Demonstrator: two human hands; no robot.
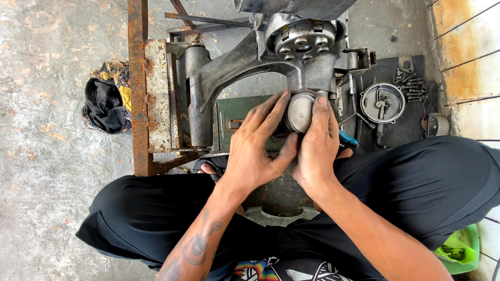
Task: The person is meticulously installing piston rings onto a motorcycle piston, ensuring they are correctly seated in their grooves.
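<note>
A grey metal piston (298,112) sticks out from the lower end of a bare aluminium engine case (245,62). Both my hands wrap around it. My left hand (258,145) lies over its left side, fingers spread up along the piston. My right hand (317,143) grips its right side, with the fingertips at the top edge near the case. The piston's flat round crown faces the camera. The engine case hangs on a rusty steel stand (138,88), above a green metal box (229,122).
A dark mat (411,130) to the right carries a round metal cover (383,102), several bolts (414,86) and small parts. A bundle of dark rags (107,101) lies on the concrete floor at left. My crossed legs in black trousers (416,187) fill the foreground. A green tub (461,252) sits at lower right.
</note>
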